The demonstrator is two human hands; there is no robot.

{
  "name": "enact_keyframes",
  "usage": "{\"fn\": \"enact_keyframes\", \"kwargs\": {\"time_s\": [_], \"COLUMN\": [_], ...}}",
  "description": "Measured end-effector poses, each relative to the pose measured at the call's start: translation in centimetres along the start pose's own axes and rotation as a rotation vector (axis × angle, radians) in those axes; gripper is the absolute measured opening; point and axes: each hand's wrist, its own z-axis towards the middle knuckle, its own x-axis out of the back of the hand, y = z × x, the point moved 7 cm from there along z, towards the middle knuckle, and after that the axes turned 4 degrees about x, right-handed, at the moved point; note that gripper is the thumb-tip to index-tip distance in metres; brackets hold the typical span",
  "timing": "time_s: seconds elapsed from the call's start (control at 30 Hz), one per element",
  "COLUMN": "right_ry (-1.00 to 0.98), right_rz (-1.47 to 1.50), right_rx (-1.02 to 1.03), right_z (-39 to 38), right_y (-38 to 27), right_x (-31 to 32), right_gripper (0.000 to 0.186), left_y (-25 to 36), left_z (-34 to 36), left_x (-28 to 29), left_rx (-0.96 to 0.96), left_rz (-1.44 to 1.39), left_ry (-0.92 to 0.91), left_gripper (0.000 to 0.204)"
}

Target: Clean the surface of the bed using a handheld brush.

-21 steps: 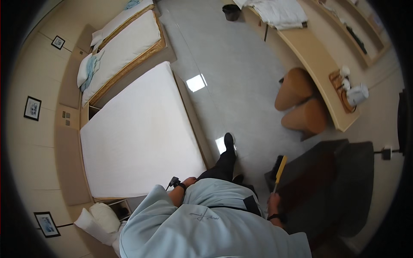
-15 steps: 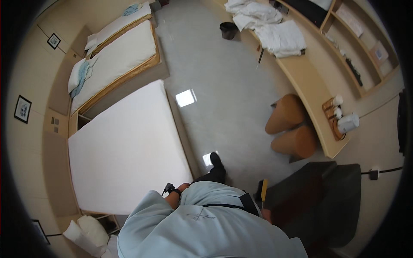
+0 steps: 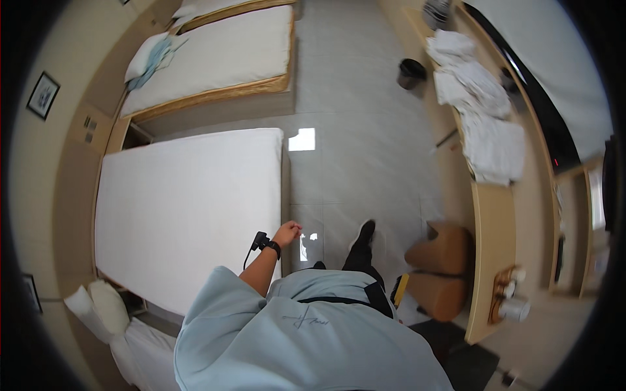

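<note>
My left hand (image 3: 288, 232) hangs over the right edge of the nearest bed (image 3: 189, 215). Its fingers are curled in, with nothing seen in them, and a black strap with a small device (image 3: 262, 241) circles the wrist. At my right side, a yellow-handled brush (image 3: 400, 290) with dark bristles sticks out past my shirt. Only a sliver of my right hand (image 3: 400, 322) shows below it; the shirt hides its fingers. The nearest bed bears a smooth white cover.
Two brown stools (image 3: 440, 274) stand under the long desk (image 3: 492, 247) on the right. White linen (image 3: 492, 143) is heaped on the desk, beside a black bin (image 3: 411, 73) on the floor. Another bed (image 3: 222, 62) lies beyond. Pillows (image 3: 107, 306) sit at the lower left.
My view has swung to the right and moved along the floor. The left hand has swung forward from my waist, and one foot has stepped ahead. The brush stays at my right side.
</note>
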Motion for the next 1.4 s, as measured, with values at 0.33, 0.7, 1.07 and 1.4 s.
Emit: {"fn": "enact_keyframes", "kwargs": {"time_s": [0.33,0.7,1.07,1.4], "right_ry": [-0.438,-0.261,-0.365,-0.299], "right_rz": [-0.554,-0.177,-0.828,-1.607], "right_rx": [0.186,0.418,0.598,0.922], "right_z": [21.3,33.5,35.3,29.0], "right_y": [-35.2,-73.8,-87.6,-107.5], "right_x": [-7.3,-29.3,-46.9,-71.5], "right_gripper": [0.012,0.018,0.026,0.025], "left_y": [-9.9,2.9,16.9,19.9], "left_z": [-2.7,12.1,28.6,35.0], "left_x": [6.0,6.6,34.5,42.1], "left_rx": [0.562,0.249,0.197,0.092], "left_rz": [0.327,0.065,-0.423,-0.932], "left_ry": [0.258,0.534,0.800,1.023], "left_gripper": [0.023,0.031,0.024,0.021]}}
